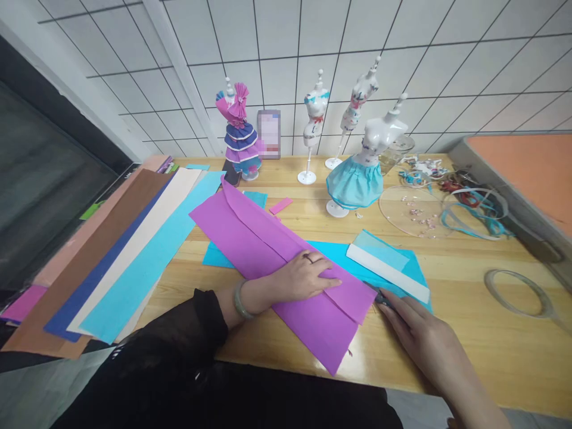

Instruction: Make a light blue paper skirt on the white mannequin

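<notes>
A purple sheet [263, 244] of paper or thin cloth lies folded over itself across the table in front of me. My left hand [310, 275] rests on it with the fingers spread, pressing it down. At the sheet's right end, my right hand [417, 325] grips a dark-handled craft knife [382, 297]; its thin blade sits at the folded edge. Part of the handle is hidden by my fingers. Under the purple sheet lies a blue sheet [333, 249], with a white-edged light blue strip [388, 274] on top of it.
Long coloured sheets [147, 256] are layered on the left. Small dress forms stand at the back, one in a ruffled dress [243, 143], another in a turquoise skirt [357, 182]. A phone [269, 134] leans on the tiled wall. Ribbons [478, 208] and a tape roll [518, 293] lie right.
</notes>
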{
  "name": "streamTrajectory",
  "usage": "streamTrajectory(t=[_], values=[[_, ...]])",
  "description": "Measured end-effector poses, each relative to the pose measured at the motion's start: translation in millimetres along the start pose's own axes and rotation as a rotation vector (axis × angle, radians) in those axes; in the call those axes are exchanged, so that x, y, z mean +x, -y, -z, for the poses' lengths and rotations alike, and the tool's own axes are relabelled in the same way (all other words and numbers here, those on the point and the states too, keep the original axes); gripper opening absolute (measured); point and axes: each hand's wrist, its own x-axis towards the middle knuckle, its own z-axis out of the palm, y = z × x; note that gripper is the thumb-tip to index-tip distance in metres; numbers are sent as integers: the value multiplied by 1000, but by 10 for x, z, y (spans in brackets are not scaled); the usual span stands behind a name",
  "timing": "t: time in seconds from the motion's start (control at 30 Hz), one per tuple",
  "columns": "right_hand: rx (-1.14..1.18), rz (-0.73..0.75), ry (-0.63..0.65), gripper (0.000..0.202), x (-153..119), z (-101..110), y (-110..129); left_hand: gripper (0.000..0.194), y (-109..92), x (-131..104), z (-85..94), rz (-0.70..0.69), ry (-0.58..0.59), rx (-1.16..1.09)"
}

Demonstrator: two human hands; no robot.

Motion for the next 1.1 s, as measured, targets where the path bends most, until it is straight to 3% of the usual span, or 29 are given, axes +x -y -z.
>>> streamTrajectory(t=[0.4, 0.63, 0.97, 1.1], values=[[31, -73, 56, 46, -11, 7, -29, 29, 3, -2, 19, 9, 23, -18], [101, -126, 94, 49, 30, 8, -21, 35, 65, 27, 146, 51, 88, -228], [302, -379, 286, 54, -27, 245, -176, 36, 115, 46, 124, 100, 69, -398], [396, -396, 308, 52, -6, 286, -122, 38, 117, 45, 114, 86, 75, -385]])
